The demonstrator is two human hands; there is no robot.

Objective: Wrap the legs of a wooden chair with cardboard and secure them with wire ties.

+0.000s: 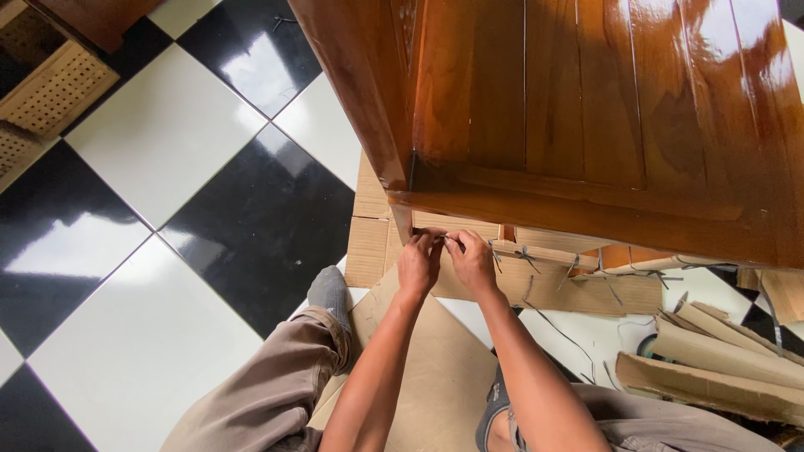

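Note:
A glossy varnished wooden cabinet (586, 109) fills the upper right, seen from above. Just under its front bottom edge my left hand (417, 264) and my right hand (473, 264) meet, fingertips pinched together on a small thin dark piece, perhaps a strap end, against the cardboard wrapping (544, 280) at the cabinet's foot. What exactly they pinch is too small to tell. Both forearms reach up from the bottom of the view.
The floor is black and white checkered tile (167, 167). A flat cardboard sheet (435, 368) lies under my knees. Rolled cardboard pieces (720, 360) and thin grey straps (569, 335) lie at the right. A woven rattan piece (50, 84) sits at top left.

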